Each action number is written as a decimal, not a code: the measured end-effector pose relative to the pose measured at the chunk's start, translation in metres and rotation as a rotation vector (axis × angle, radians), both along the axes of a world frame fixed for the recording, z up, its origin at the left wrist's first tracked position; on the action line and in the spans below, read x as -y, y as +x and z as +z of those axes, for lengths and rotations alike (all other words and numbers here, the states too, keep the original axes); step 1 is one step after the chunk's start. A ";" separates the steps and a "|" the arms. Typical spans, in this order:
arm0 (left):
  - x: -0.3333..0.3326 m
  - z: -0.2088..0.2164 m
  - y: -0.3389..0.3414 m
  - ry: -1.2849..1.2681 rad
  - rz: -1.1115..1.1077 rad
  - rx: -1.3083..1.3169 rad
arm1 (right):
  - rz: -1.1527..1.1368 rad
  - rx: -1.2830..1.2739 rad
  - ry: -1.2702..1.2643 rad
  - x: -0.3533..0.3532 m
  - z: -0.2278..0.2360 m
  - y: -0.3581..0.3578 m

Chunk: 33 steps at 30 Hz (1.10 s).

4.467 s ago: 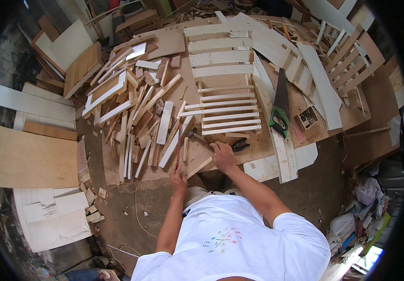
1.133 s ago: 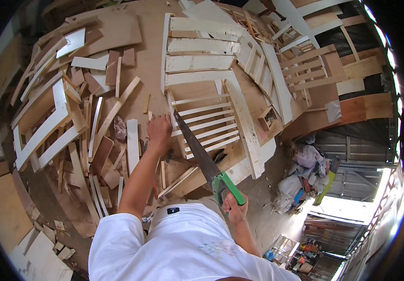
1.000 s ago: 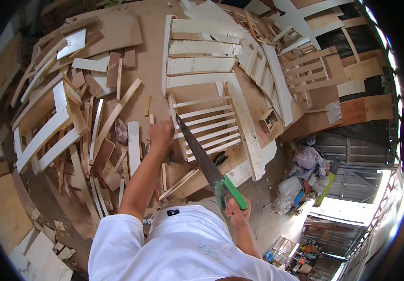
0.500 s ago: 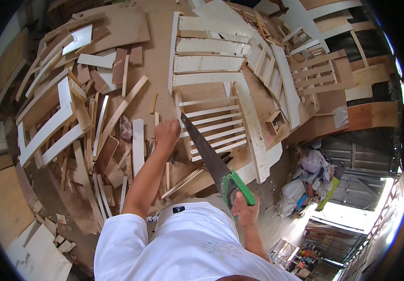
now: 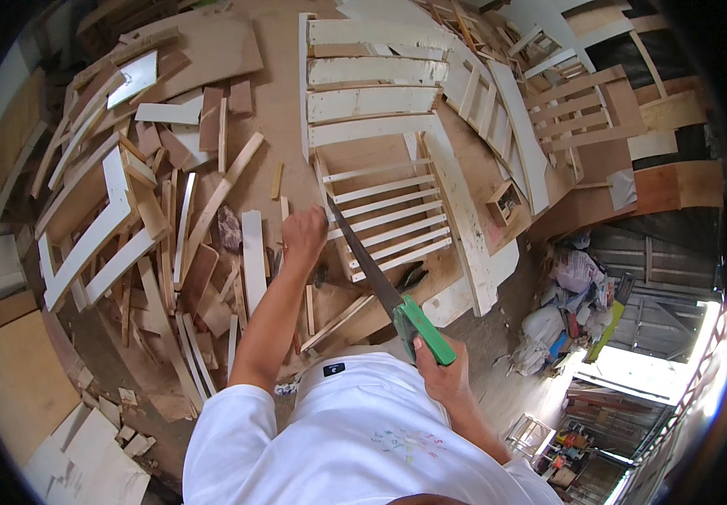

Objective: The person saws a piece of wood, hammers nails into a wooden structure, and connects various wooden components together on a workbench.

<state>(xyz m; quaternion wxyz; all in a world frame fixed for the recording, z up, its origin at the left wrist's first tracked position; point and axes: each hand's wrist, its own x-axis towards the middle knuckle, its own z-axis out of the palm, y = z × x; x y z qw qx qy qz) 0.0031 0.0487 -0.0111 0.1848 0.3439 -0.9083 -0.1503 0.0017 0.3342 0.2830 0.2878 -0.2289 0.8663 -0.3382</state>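
Gripping right hand (image 5: 441, 369): fingers wrapped round the green handle of the saw, lower middle of the frame, thumb along its side.
Saw (image 5: 367, 263): dark blade slanting from the handle toward the centre, its tip just beside the left hand; whether the teeth touch wood cannot be told.
Left hand (image 5: 304, 234): left of centre, knuckles up, fingers curled in; I cannot tell what, if anything, they hold.
Slatted wooden frame (image 5: 372, 103): upper middle, wide white boards above, narrow white slats below; the blade crosses its lower left side.
White board (image 5: 463, 227): long and spotted, along the frame's right side.
Dark-handled tool (image 5: 414, 275): near the narrow slats' lower end, partly seen.
Small wooden box (image 5: 495, 210): right of the white board, contents too small to tell.
Table (image 5: 283, 109): brown top, bearing the frame and the scraps.
Wood scraps (image 5: 94, 247): heaped across the left side, white and bare pieces crossing.
Plastic bags (image 5: 540, 332): piled at the right, below the table's edge.
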 end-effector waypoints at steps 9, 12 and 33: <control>-0.003 0.019 0.000 0.159 0.038 0.102 | -0.045 0.006 0.041 0.004 -0.006 0.001; 0.001 0.011 0.000 0.134 0.053 0.081 | -0.082 0.039 0.012 -0.004 -0.002 0.003; -0.002 0.023 0.002 0.087 -0.023 0.151 | 0.018 -0.100 -0.106 0.004 -0.035 0.006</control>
